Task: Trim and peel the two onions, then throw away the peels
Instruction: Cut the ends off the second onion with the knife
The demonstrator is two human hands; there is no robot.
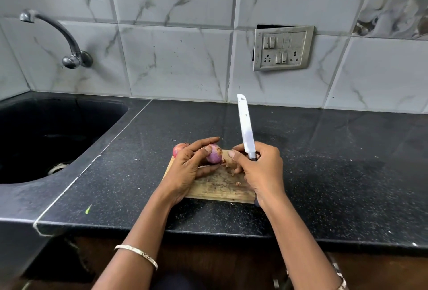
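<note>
My left hand (188, 167) holds a purple onion (214, 153) over the wooden cutting board (217, 188), thumb on its top and fingers curled behind it. A second, reddish onion (178, 149) lies at the board's far left corner, partly hidden by my left fingers. My right hand (259, 169) grips the handle of a knife (246, 125) whose blade points up and away. Its thumb reaches toward the held onion. Bits of brown peel (230, 167) lie on the board between my hands.
The black granite counter (324, 162) stretches to the right and front. A dark sink (46, 137) with a wall tap (69, 42) sits at the left. A switch and socket plate (283, 47) is on the tiled wall behind.
</note>
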